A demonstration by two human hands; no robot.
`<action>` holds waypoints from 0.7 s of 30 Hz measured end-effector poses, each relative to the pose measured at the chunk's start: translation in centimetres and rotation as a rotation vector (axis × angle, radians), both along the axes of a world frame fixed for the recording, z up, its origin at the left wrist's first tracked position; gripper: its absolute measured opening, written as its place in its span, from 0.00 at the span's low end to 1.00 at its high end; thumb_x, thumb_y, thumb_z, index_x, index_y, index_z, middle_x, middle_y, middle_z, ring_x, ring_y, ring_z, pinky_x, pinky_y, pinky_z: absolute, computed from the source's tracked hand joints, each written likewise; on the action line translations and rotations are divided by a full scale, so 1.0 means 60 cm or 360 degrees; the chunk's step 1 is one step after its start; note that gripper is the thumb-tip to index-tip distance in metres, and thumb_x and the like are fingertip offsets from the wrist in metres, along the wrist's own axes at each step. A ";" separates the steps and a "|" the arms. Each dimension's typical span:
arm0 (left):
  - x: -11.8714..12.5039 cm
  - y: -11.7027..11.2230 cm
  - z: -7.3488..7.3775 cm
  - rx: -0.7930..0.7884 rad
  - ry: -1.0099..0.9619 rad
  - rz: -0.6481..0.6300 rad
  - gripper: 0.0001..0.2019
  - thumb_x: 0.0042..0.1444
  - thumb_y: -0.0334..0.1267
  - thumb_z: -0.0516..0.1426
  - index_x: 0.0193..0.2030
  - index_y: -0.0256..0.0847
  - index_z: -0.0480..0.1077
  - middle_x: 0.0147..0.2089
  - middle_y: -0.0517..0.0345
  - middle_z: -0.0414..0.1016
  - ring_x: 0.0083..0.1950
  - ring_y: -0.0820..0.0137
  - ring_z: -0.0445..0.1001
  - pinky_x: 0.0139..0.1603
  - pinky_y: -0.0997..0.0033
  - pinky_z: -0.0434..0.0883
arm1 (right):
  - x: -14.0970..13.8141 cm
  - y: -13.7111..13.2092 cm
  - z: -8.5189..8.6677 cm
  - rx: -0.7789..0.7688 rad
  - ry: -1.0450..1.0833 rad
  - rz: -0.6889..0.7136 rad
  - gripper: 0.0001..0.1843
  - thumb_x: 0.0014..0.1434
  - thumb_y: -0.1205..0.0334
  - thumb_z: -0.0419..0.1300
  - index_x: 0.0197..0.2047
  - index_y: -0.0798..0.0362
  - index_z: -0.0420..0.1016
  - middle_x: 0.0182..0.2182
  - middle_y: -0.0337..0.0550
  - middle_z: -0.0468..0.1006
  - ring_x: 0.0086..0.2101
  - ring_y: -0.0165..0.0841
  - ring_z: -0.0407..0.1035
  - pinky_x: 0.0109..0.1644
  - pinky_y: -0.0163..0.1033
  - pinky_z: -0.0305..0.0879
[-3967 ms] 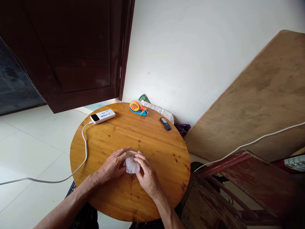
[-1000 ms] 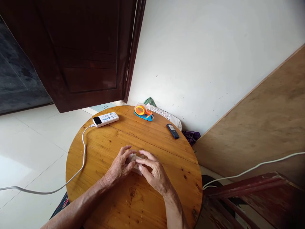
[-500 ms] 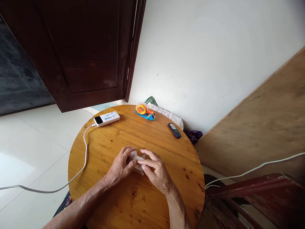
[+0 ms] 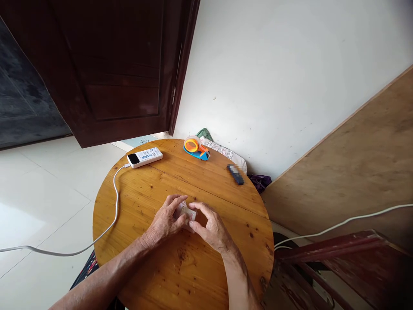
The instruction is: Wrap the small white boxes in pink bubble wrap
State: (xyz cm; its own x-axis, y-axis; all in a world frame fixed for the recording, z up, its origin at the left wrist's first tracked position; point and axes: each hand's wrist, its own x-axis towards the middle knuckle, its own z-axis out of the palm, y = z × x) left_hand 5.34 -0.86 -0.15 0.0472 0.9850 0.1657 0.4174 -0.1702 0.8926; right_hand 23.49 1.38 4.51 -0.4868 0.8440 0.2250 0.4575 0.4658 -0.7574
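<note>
A small pale packet in clear, crinkled wrapping (image 4: 188,213) lies between my hands near the middle of the round wooden table; its exact kind is hard to make out. My left hand (image 4: 166,219) curves round its left side, thumb at the near edge and fingers over the far edge. On the other side, my right hand (image 4: 214,226) has its thumb and index finger bent round the right end of the packet. Parts of the packet are covered by my fingers.
On the wooden table (image 4: 142,198) are a white power bank (image 4: 146,157) with a white cable (image 4: 116,198), an orange and blue tape dispenser (image 4: 196,148) and a dark, pixelated handheld device (image 4: 235,174). A dark red door (image 4: 122,86) stands behind, and a reddish wooden chair (image 4: 338,249) at right.
My right index finger has lifted off the packet's top and moved back to its far right edge, so more of the packet shows. The view has shifted slightly.
</note>
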 end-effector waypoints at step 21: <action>-0.001 -0.001 0.000 0.0081 0.0042 0.0076 0.28 0.56 0.39 0.55 0.64 0.44 0.63 0.60 0.50 0.65 0.44 0.67 0.73 0.49 0.63 0.72 | -0.017 0.003 -0.020 0.0160 0.0051 0.0048 0.25 0.54 0.67 0.59 0.56 0.49 0.70 0.52 0.46 0.78 0.53 0.41 0.71 0.59 0.48 0.65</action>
